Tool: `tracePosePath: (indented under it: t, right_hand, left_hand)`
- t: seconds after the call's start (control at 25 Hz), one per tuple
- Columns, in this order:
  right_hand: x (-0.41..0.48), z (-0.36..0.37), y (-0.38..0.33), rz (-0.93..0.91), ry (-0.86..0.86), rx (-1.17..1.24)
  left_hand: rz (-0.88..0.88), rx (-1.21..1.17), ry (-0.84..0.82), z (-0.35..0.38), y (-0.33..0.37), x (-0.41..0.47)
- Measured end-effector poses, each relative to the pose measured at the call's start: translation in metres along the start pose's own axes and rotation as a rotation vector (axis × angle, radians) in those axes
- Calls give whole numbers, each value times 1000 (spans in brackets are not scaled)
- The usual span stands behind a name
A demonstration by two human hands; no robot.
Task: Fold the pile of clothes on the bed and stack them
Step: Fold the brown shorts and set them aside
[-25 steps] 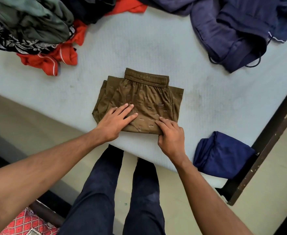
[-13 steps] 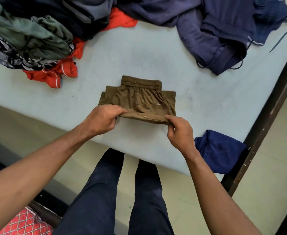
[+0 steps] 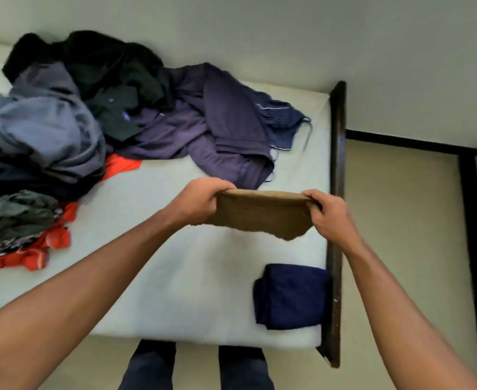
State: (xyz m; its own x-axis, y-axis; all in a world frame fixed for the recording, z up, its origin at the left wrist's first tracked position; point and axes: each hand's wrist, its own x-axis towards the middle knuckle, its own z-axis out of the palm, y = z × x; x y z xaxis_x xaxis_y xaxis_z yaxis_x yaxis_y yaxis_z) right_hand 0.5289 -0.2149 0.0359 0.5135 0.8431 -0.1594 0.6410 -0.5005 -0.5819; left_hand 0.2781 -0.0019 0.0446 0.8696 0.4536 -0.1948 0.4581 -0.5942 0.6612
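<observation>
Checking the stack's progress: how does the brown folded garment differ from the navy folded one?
The brown garment is held in the air, gripped at its ends by the left hand and right hand; the navy garment lies untouched on the mattress by the bed's near right corner. The brown one's lower edge sags unevenly; the navy one rests flat. Both are folded compactly.

The clothes pile (image 3: 43, 130) is blurred and cut off at the left edge. The brown garment (image 3: 260, 218) is blurred, and the person's legs (image 3: 147, 367) are cut off below.
</observation>
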Motion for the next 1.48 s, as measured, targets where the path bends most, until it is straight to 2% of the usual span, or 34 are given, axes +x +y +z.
tracePosePath:
  t: [0.16, 0.28, 0.4, 0.52, 0.6, 0.64, 0.72, 0.8, 0.88, 1.0, 1.08, 1.16, 1.28, 1.36, 1.4, 1.48]
  right_hand:
    - [11, -61, 61, 75, 145, 106]
    - [-6, -60, 107, 140, 226, 192]
    - [-51, -11, 146, 253, 182, 215]
    - [-113, 65, 193, 244, -71, -11]
    - [-146, 103, 209, 254, -178, -131]
    - [-156, 111, 205, 272, -179, -151]
    - [-158, 113, 193, 290, -126, -164]
    - [-153, 116, 176, 211, -54, -170]
    - [-139, 115, 160, 136, -39, -144]
    - [-102, 128, 146, 101, -201, -121]
    - [-83, 145, 149, 193, -306, -98]
    - [-73, 162, 155, 292, -332, -79]
    - [-74, 164, 148, 356, -246, 6]
    - [-75, 157, 131, 464, -127, 120]
    - [-73, 154, 123, 517, -48, 171]
    - [-62, 155, 88, 473, 17, 216]
  left_hand:
    - [131, 18, 181, 30, 69, 74]
    - [221, 65, 218, 77, 88, 86]
    - [211, 173, 39, 149, 66, 59]
    - [142, 248, -315, 223, 23, 6]
    - [134, 266, -411, 252, 3, -21]
    - [105, 258, -365, 257, -2, -27]
    - [-81, 189, -229, 253, -1, -18]
    - [-260, 138, -139, 251, -2, -9]
    - [-311, 164, -191, 252, 4, -4]
    - [-310, 269, -352, 262, 6, 11]
    - [-367, 292, -411, 273, 6, 21]
    - [-415, 246, -372, 279, 1, 29]
    - [-381, 9, -283, 260, -12, 30]
    - [-409, -158, -222, 234, -27, 20]
    - [-444, -175, -174, 222, -36, 13]
    - [-538, -136, -64, 190, -66, -6]
